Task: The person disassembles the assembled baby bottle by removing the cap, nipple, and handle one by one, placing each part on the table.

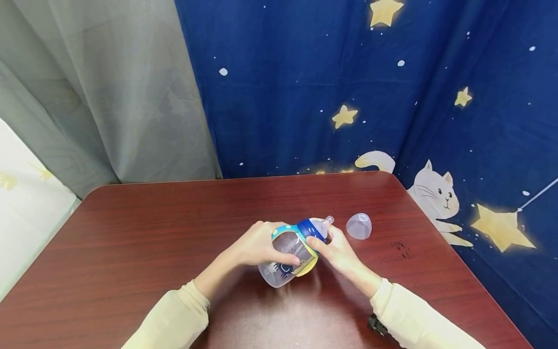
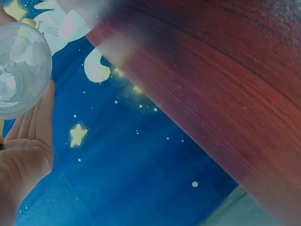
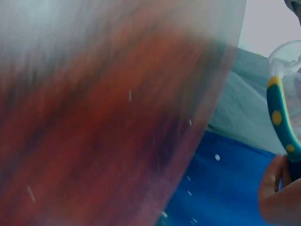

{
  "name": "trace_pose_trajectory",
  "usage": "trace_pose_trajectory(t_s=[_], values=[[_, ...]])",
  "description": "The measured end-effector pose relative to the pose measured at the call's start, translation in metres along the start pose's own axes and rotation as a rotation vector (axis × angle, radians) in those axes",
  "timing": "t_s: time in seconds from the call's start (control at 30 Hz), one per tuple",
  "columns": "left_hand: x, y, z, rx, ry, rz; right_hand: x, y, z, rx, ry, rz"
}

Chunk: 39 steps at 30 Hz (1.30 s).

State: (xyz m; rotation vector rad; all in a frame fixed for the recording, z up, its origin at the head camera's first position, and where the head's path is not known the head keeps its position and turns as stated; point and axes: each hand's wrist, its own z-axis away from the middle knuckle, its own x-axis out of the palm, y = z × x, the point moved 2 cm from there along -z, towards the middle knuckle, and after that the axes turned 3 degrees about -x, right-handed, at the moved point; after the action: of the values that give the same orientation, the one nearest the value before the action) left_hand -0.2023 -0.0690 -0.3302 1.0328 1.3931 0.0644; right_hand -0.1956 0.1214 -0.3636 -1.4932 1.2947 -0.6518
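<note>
Bottle slants teat-end toward one-thirty; left hand clasps it from nine o'clock, right hand pinches its blue collar from four o'clock.

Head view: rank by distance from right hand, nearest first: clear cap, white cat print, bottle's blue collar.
1. Blue collar: in the right hand's grip.
2. Clear cap: on the table, just beyond the hand.
3. White cat print: farther right, past the table edge.
</note>
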Motion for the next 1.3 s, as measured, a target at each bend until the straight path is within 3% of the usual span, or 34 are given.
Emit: trace_pose_trajectory(t_s=[0.13,0.23,0.33,0.6,0.97,1.1,1.2,1.3], values=[[0.003,0.006,0.002,0.022,0.041,-0.032,-0.002,-0.006,-0.001,0.007,0.024,0.1],[0.004,0.009,0.003,0.03,0.061,-0.045,-0.001,-0.009,-0.002,0.029,0.046,0.089],[0.006,0.009,0.004,0.033,0.039,-0.019,0.001,-0.009,0.001,0.02,0.059,0.047],[0.009,0.009,0.006,0.062,0.003,0.01,0.003,-0.003,0.006,-0.12,0.054,-0.026],[0.011,0.012,0.01,0.073,-0.042,0.033,0.001,0.0,0.012,-0.285,0.029,0.002],[0.01,0.014,0.01,0.087,-0.037,0.016,-0.001,-0.001,0.013,-0.327,0.029,0.062],[0.009,0.017,0.01,0.082,0.032,-0.062,0.0,-0.005,0.009,-0.241,0.016,-0.013],[0.01,0.024,0.008,0.083,0.142,-0.233,0.003,-0.011,0.003,-0.016,0.093,-0.197]])
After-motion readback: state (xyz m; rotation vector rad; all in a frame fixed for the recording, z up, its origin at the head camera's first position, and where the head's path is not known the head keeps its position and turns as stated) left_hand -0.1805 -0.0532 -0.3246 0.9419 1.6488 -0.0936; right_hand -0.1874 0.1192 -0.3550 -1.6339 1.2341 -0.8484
